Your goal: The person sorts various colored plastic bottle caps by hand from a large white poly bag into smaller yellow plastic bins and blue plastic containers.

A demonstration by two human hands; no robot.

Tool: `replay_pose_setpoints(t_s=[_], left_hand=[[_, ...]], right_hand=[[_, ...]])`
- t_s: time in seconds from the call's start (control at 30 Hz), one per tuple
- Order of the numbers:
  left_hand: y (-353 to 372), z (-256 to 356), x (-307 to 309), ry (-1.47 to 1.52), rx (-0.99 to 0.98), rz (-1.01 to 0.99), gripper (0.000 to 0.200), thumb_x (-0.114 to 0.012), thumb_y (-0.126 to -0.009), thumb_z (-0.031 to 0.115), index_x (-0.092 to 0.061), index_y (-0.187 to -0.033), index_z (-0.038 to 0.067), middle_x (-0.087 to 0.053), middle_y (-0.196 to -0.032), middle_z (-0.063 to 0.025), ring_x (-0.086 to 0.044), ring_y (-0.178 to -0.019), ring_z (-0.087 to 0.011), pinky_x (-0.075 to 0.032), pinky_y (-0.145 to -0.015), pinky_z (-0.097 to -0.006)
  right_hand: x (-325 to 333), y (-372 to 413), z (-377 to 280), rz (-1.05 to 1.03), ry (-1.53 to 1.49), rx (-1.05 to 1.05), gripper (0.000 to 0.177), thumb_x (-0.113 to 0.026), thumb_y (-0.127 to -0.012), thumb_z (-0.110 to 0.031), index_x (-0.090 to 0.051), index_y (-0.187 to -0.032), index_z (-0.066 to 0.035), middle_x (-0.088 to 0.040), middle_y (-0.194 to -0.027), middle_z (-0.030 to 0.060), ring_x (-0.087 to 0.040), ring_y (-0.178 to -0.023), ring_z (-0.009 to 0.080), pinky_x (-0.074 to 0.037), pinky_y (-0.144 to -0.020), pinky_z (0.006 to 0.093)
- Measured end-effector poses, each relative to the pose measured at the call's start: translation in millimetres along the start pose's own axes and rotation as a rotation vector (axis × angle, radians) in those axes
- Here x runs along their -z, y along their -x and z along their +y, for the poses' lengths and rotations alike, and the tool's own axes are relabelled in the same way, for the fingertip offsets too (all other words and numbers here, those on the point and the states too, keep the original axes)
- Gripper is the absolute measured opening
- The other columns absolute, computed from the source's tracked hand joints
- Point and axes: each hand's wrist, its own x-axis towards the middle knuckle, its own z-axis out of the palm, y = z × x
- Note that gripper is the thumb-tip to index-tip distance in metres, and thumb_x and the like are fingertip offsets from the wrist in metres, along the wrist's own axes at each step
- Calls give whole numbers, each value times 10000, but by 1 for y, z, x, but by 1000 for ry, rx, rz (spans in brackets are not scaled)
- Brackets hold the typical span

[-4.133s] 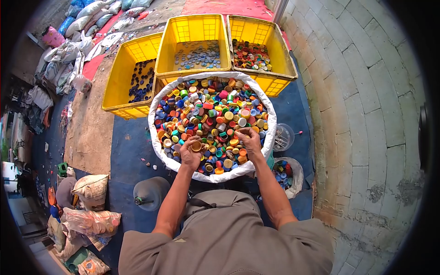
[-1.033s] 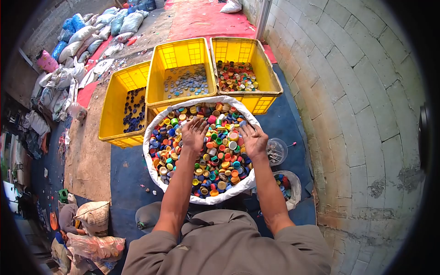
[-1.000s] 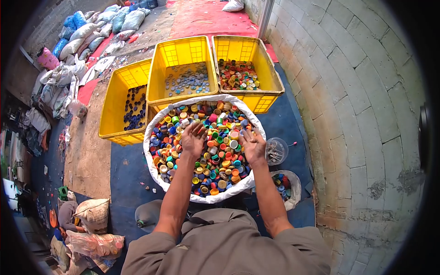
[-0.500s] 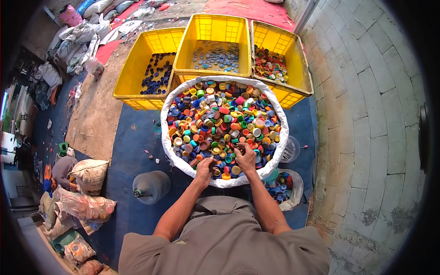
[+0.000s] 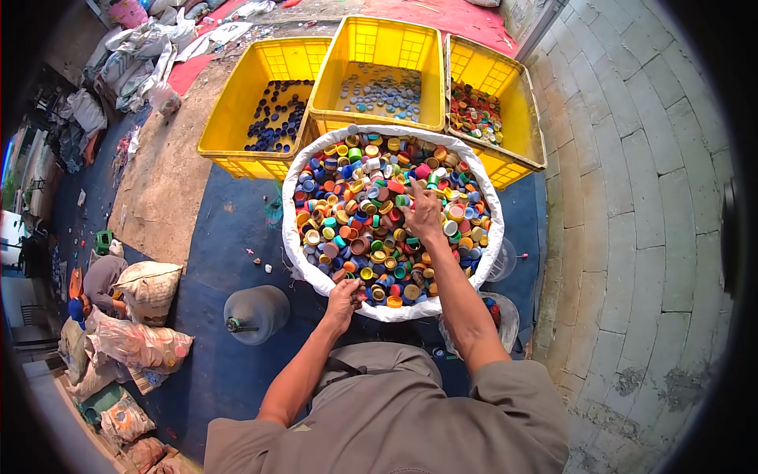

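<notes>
A large round sack with a rolled white rim (image 5: 294,237) stands in front of me, filled with loose plastic bottle caps (image 5: 371,213) of many colours. At its near left rim, my left hand (image 5: 344,302) is closed, with a reddish bottle cap at its fingertips. My right hand (image 5: 425,213) reaches over the middle right of the pile. Its thumb and forefinger are apart near a green cap, and I see nothing held between them.
Behind the sack stand three yellow crates: the left crate (image 5: 217,130) holds dark blue caps, the middle crate (image 5: 379,118) pale blue ones, the right crate (image 5: 521,118) mixed red ones. A large translucent bottle (image 5: 260,314) is at left. A block wall (image 5: 624,237) rises at right; another person (image 5: 103,284) bends among sacks.
My right hand has moved forward from the near part of the pile to its middle right, its fingers spreading. My left hand has shifted slightly down and left, towards the rim.
</notes>
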Motion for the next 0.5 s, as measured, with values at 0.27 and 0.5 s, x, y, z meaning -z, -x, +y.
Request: replay_pose_setpoints(t_s=[0.27,0.5], left_hand=[[-1,-1,7,16,-2,8,141,-579,-914,210,-544,-969,85,-615,-831,-4,-530,-618,-65,-410,-570,-224],[-7,4,-7,-105,-39,20,155,-614,-894,210,-559,-950,76,-609,-825,-9,-505,-590,-46,-402,-557,-211]], right_hand=[[-8,-8,6,-103,75,60,682,-732,-695,-74,-469,-1324,-77,-673,-1052,42,-548,-991,272,-373,-872,450],[-2,23,-7,110,-331,-175,636,-757,-733,-127,-473,-1299,-73,-655,-1059,88,-583,-991,233,-465,-819,377]])
